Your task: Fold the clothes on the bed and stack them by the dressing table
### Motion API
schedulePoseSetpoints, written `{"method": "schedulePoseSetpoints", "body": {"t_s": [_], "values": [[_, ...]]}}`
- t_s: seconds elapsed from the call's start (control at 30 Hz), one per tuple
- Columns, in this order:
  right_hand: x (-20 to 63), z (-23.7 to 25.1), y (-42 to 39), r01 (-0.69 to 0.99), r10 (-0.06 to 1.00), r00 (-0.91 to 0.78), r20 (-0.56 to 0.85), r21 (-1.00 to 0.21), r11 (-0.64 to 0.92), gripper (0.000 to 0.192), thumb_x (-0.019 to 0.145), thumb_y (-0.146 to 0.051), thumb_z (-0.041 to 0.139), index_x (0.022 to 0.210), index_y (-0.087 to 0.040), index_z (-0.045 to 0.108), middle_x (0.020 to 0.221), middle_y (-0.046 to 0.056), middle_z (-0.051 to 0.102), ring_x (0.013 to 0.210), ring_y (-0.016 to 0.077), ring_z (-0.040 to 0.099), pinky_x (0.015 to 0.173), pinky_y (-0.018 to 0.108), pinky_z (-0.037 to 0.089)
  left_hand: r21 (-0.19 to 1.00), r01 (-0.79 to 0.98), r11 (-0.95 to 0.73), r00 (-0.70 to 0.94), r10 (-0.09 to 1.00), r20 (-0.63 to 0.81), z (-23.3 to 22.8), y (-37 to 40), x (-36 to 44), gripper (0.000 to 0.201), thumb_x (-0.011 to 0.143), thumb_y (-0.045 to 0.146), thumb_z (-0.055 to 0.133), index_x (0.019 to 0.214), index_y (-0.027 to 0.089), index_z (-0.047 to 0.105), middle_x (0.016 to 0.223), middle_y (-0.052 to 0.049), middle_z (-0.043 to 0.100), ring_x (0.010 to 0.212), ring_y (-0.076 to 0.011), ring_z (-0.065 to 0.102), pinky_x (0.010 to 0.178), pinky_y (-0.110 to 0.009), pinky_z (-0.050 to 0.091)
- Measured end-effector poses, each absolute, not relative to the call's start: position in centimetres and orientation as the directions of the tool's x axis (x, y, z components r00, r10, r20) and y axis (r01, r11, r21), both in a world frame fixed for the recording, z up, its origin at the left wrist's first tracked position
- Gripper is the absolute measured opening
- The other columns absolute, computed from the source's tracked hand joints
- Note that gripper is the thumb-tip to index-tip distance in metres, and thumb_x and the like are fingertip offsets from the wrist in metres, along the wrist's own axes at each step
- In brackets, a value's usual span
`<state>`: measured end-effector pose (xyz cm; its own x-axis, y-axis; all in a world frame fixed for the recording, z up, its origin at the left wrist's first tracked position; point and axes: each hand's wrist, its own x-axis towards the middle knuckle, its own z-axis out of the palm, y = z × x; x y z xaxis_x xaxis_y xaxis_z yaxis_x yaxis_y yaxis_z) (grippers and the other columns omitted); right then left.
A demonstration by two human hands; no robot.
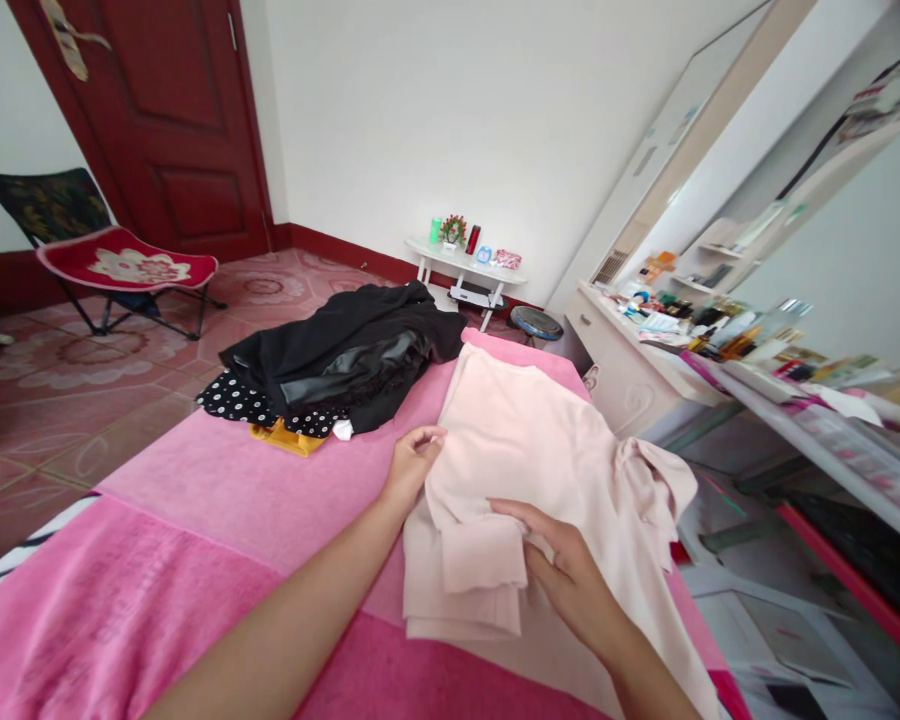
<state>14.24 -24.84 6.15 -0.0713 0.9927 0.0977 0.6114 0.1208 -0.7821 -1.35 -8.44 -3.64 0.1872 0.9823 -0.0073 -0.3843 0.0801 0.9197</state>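
Note:
A pale pink long-sleeved top (529,420) lies spread over the bed, one sleeve (480,555) folded inward across its body. At the garment's left edge, my left hand (414,462) is closed, thumb and fingertips pinching the fabric. My right hand (570,575) grips the folded sleeve near its right side, index finger over the cloth and thumb below. Part of the sleeve's edge is hidden by the right fingers. The other sleeve (656,485) lies bunched at the right.
A pile of black clothes (345,345) rests on the pink bed cover (217,490), with polka-dot cloth (236,398) and yellow cloth (289,437) beneath. A cluttered dressing table (637,365) stands right. Beyond are a folding chair (127,260), a small white table (465,262) and a stool (536,322).

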Motion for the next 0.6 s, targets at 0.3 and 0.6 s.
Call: {"method": "schedulePoseSetpoints", "body": {"t_s": [0.3,0.6], "values": [[13.3,5.6,-23.5,0.727,0.994,-0.108,-0.034,-0.684,0.056,0.023,0.083,-0.024,0.050,0.094,-0.023,0.070,0.087,0.001,0.072,0.082,0.0175,0.066,0.076,0.027,0.049,0.953,0.129,-0.273,0.291,0.930,0.227,-3.6,-9.4,-1.7,0.021,0.072,0.010,0.051,0.083,0.015,0.068,0.077,-0.002,0.065,0.069,-0.0136,0.058,0.065,-0.023,0.044],[15.2,0.6,-12.6,0.923,0.966,0.051,0.253,-0.382,0.052,0.051,0.087,-0.031,0.045,0.137,-0.017,0.044,0.147,0.011,0.036,0.137,0.0244,0.029,0.110,0.046,0.024,0.649,0.636,-0.417,0.495,0.866,0.073,-1.1,-10.9,-2.2,0.023,0.070,0.011,0.055,0.084,0.024,0.069,0.085,-0.002,0.065,0.078,-0.0183,0.062,0.073,-0.028,0.045]]}}
